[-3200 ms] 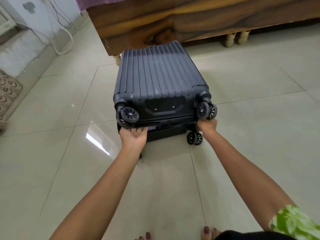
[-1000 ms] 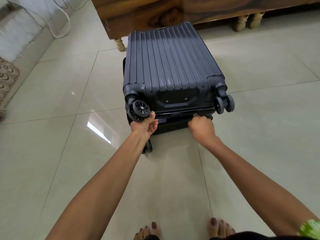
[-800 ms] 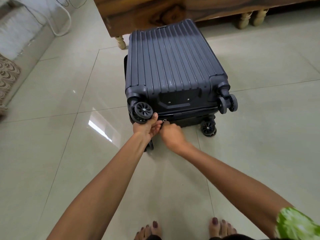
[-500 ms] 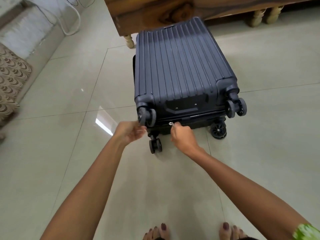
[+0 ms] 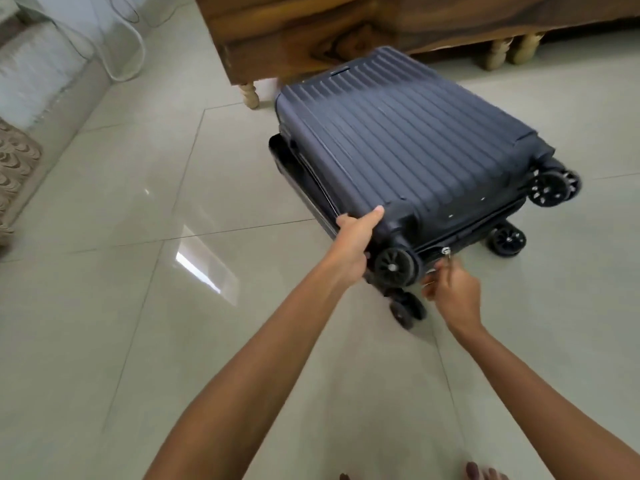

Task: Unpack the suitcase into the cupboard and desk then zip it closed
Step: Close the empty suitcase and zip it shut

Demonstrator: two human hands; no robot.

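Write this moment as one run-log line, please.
stage: zipping | suitcase: flat on floor, lid down | left hand: grips wheel-end corner | right hand: at zipper pull, blurred | zip: unfinished

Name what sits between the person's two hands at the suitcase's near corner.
In the head view, a black wheel at the suitcase corner sits between the left hand and right hand.

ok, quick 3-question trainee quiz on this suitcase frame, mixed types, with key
1. True or false: the suitcase stands upright on its wheels.
2. Which hand grips the suitcase's near corner? A) left hand B) right hand
3. Fill in: the metal zipper pull sits just above the ___ hand.

Key: 1 false, it lies flat on the tiled floor; 2 A; 3 right.
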